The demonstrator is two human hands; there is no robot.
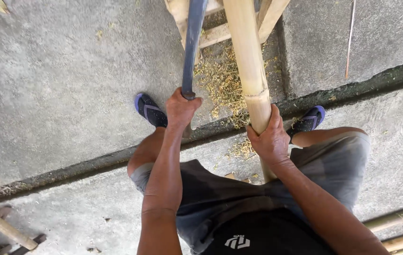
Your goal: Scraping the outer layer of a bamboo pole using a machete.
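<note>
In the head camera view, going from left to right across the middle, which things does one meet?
Left sandal → left hand gripping the dark blade's handle → bamboo pole held by the right hand → right sandal.

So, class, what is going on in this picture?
A person stands on a concrete floor looking down. The right hand grips a thick bamboo pole, and the left hand holds the handle of a long dark blade raised beside it. Pale shavings lie between the sandalled feet, near a wooden frame.
</note>
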